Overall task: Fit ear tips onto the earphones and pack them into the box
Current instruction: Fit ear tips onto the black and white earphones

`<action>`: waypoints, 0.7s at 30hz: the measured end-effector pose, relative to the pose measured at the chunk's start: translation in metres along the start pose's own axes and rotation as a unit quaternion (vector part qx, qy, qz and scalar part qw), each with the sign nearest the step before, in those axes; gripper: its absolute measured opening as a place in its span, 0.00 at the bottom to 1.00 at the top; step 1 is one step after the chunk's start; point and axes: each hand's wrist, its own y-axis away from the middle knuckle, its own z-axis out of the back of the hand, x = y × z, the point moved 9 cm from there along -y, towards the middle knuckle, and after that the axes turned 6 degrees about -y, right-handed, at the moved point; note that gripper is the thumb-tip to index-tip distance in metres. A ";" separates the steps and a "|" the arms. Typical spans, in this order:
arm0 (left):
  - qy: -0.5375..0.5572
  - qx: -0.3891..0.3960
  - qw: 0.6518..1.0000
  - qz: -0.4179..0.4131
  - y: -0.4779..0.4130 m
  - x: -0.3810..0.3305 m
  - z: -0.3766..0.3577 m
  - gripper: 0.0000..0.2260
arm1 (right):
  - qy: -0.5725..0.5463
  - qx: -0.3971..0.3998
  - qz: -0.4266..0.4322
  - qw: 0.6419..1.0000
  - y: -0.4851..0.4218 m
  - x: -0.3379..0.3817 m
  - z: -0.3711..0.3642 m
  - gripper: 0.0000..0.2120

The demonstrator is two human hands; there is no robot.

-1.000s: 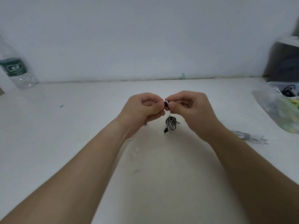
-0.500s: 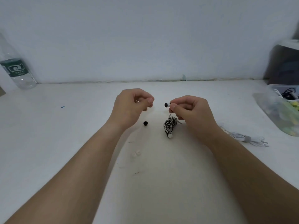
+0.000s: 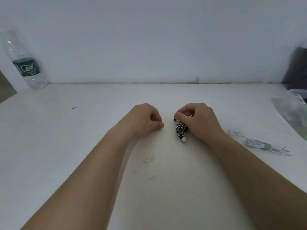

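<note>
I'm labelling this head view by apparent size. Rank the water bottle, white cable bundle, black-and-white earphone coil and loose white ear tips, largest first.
1. water bottle, although it stands farthest away
2. white cable bundle
3. black-and-white earphone coil
4. loose white ear tips; the two look alike in size

Plain white wall [image 3: 149,39], white table [image 3: 83,130] against it, dim even light

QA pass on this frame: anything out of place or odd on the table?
Nothing spilled or damaged. Two loose white ear tips lie by themselves on the table, nearer the person than the coiled earphones pinched by the right hand. A tied white cable lies beside the clear box, not in it.
</note>
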 end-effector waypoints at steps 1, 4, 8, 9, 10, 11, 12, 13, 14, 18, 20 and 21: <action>0.004 -0.010 1.000 -0.001 -0.001 0.000 0.001 0.03 | 0.006 -0.001 0.008 1.000 0.000 0.001 0.001 0.06; 0.060 -0.051 0.997 0.004 -0.002 0.002 0.006 0.04 | -0.004 -0.016 0.023 1.000 0.002 0.004 0.007 0.08; 0.149 -0.102 0.983 0.030 0.001 0.009 0.014 0.03 | -0.017 -0.058 0.079 0.995 0.010 0.018 0.032 0.07; 0.183 -0.107 0.977 0.036 0.001 0.011 0.013 0.03 | -0.030 -0.046 0.089 0.995 0.013 0.022 0.036 0.08; 0.226 -0.109 0.967 0.045 0.002 0.013 0.012 0.04 | -0.043 -0.017 0.096 0.994 0.017 0.026 0.036 0.08; 0.270 -0.108 0.955 0.056 0.003 0.017 0.010 0.04 | -0.041 0.022 0.103 0.994 0.021 0.030 0.032 0.08; 0.309 -0.107 0.942 0.068 0.004 0.019 0.009 0.05 | -0.021 0.064 0.110 0.992 0.026 0.033 0.027 0.07; 0.344 -0.105 0.930 0.080 0.005 0.021 0.008 0.06 | 0.009 0.104 0.112 0.988 0.030 0.035 0.020 0.06; 0.376 -0.104 0.916 0.090 0.006 0.021 0.007 0.06 | 0.038 0.135 0.107 0.984 0.034 0.035 0.014 0.06; 0.462 -0.083 0.876 0.109 0.008 0.018 0.003 0.08 | 0.135 0.177 0.071 0.972 0.042 0.032 0.001 0.13; 0.466 -0.073 0.875 0.112 0.007 0.017 0.000 0.08 | 0.181 0.174 0.061 0.966 0.043 0.030 -0.004 0.14; 0.467 -0.069 0.874 0.112 0.007 0.016 -0.002 0.07 | 0.196 0.168 0.064 0.964 0.043 0.030 -0.006 0.11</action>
